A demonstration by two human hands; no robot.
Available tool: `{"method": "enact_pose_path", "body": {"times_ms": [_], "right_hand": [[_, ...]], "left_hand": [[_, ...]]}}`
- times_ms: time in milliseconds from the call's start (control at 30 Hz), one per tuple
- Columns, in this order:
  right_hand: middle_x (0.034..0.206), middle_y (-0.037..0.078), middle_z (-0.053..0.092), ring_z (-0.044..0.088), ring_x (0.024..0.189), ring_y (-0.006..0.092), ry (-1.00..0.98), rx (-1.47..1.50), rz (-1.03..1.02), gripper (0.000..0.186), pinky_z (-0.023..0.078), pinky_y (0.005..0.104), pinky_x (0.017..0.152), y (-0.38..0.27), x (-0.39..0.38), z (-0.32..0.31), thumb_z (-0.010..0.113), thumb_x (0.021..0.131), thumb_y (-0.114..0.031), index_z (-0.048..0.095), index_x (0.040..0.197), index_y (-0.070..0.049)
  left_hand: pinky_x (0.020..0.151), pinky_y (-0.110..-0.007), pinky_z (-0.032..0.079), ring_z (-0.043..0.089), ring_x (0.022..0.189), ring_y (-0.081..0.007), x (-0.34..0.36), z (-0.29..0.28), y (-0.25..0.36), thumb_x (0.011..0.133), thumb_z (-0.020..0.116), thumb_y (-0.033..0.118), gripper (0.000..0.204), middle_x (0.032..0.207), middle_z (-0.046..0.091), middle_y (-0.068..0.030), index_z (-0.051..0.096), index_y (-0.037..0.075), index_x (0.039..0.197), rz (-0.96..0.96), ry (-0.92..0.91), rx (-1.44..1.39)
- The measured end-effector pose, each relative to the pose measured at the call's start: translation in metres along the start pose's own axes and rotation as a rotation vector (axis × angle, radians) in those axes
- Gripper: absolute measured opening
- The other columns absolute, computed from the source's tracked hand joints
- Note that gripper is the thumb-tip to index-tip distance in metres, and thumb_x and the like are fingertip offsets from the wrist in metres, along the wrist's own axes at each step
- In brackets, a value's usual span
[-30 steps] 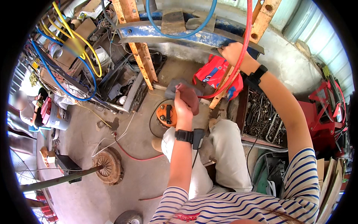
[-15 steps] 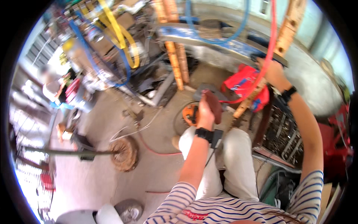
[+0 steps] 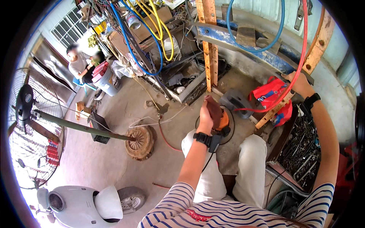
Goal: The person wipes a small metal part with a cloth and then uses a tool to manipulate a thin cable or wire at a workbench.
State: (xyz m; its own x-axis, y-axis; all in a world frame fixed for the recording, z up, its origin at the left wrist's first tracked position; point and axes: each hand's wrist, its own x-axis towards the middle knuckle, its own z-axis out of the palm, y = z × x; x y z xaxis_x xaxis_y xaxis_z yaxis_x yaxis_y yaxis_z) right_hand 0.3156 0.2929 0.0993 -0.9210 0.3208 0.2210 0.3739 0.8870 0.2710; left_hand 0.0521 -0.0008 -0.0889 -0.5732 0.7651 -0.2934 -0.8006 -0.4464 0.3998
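- Far left of the frame stood a fan (image 3: pixel 26 103), with a grey scooter (image 3: pixel 78 201) at the lower left and a seated person (image 3: pixel 78 69) well apart at the upper left.
- Left of centre, a round metal disc (image 3: pixel 140 146) lay on the floor.
- Near the centre, the left hand (image 3: pixel 206 121) held a reddish-brown piece (image 3: pixel 215 112) above the floor, its fingers wrapped round the near side, pinching it.
- Just beyond the piece, partly hidden by it, I saw an orange tool (image 3: pixel 225 121).
- Right of centre, a red bag (image 3: pixel 265 95) slumped near a drilled post.
- Upper right, the right hand (image 3: pixel 300 84) was at the end of a blue beam (image 3: pixel 262 60), by a red hose (image 3: pixel 305 30); its fingers were bent, but I couldn't tell what they gripped.
- I judged this a holding-and-reaching step; the next move seemed to call for a secure left grip and right fingers clear of the hose.
- Lower right lay loose metal pieces (image 3: pixel 298 154).
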Motion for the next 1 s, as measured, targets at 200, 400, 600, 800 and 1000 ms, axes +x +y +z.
{"method": "enact_pose_path", "body": {"times_ms": [200, 400, 600, 800, 1000], "right_hand": [[0.073, 0.011, 0.058, 0.058, 0.077, 0.03, 0.235, 0.106, -0.182, 0.02, 0.047, 0.0406, 0.068, 0.026, 0.001, 0.015, 0.055, 0.069, -0.007, 0.065, 0.087, -0.006], [0.076, 0.01, 0.061, 0.061, 0.078, 0.0279, 0.105, -0.11, 0.003, 0.024, 0.051, 0.039, 0.068, -0.015, 0.022, 0.006, 0.053, 0.073, -0.007, 0.067, 0.091, -0.01], [0.076, 0.012, 0.064, 0.063, 0.078, 0.0291, -0.016, -0.148, 0.123, 0.032, 0.052, 0.04, 0.068, -0.017, 0.017, -0.001, 0.051, 0.074, -0.005, 0.067, 0.1, -0.015], [0.075, 0.013, 0.064, 0.063, 0.074, 0.0304, 0.069, -0.102, 0.112, 0.03, 0.052, 0.0415, 0.065, -0.032, 0.042, 0.016, 0.052, 0.074, -0.007, 0.068, 0.099, -0.014], [0.074, 0.013, 0.064, 0.064, 0.071, 0.0312, 0.122, -0.15, 0.047, 0.024, 0.052, 0.0412, 0.062, -0.042, 0.066, 0.013, 0.053, 0.075, -0.008, 0.068, 0.092, -0.014]], "left_hand": [[0.085, -0.024, 0.04, 0.053, 0.094, -0.0102, 0.001, -0.013, 0.019, 0.097, 0.035, 0.024, 0.023, 0.098, 0.057, 0.0044, 0.056, 0.014, 0.1, 0.097, 0.028, 0.149], [0.088, -0.032, 0.043, 0.055, 0.1, -0.0177, -0.016, 0.009, 0.035, 0.097, 0.033, 0.028, 0.03, 0.105, 0.058, -0.004, 0.054, 0.012, 0.11, -0.025, 0.006, 0.14], [0.092, -0.036, 0.041, 0.054, 0.106, -0.0221, -0.015, 0.049, 0.004, 0.096, 0.033, 0.03, 0.037, 0.115, 0.055, -0.0098, 0.049, 0.008, 0.121, -0.061, -0.043, 0.175], [0.095, -0.033, 0.038, 0.052, 0.108, -0.0205, -0.003, 0.051, -0.013, 0.096, 0.033, 0.029, 0.038, 0.116, 0.055, -0.009, 0.048, 0.004, 0.121, -0.138, -0.137, 0.208], [0.097, -0.034, 0.037, 0.049, 0.114, -0.0208, -0.001, 0.043, -0.004, 0.096, 0.035, 0.028, 0.04, 0.123, 0.053, -0.007, 0.046, 0.003, 0.125, -0.073, -0.015, 0.325]]}}
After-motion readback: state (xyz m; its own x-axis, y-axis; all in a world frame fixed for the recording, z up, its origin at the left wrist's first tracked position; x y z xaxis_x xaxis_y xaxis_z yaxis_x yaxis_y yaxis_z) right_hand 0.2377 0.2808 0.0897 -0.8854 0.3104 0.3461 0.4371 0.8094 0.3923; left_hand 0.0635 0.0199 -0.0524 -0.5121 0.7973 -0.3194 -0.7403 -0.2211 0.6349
